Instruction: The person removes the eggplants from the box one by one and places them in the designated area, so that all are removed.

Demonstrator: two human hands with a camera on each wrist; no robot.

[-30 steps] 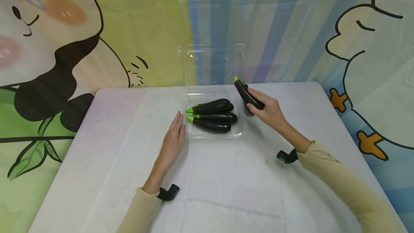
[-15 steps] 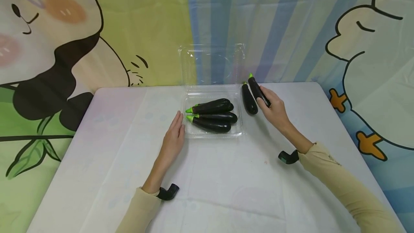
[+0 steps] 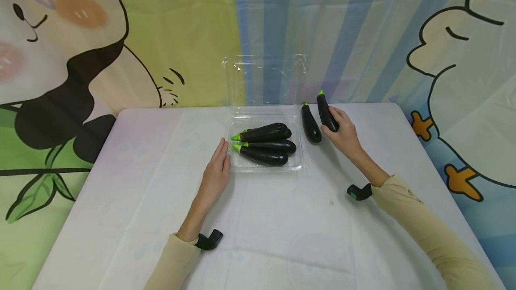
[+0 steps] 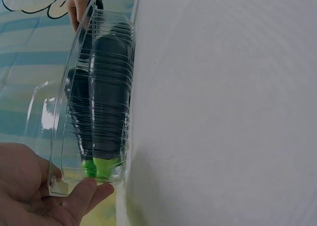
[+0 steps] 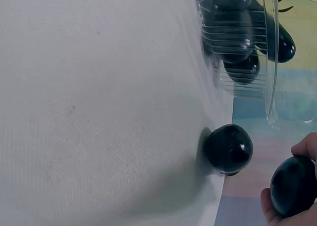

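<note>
My right hand (image 3: 342,133) grips a small dark eggplant (image 3: 327,113) by its rounded end, its green stem pointing away from me. In the right wrist view the held eggplant (image 5: 293,186) shows end-on between thumb and fingers. Just left of it, another eggplant (image 3: 311,124) lies on the table beside the container. Several more eggplants (image 3: 264,155) are piled in a clear plastic container (image 3: 298,164), stems to the left. My left hand (image 3: 217,171) rests at the container's left side, fingers straight; in the left wrist view its fingertips (image 4: 91,191) touch the box's end.
The container's clear lid (image 3: 264,79) stands raised at the back, near the table's far edge. A white cloth covers the table (image 3: 282,227). Behind it hangs a printed cartoon backdrop (image 3: 193,35).
My right hand has moved right with the eggplant, away from the container and from the one lying beside it, which now shows whole. The left hand has stayed in place.
</note>
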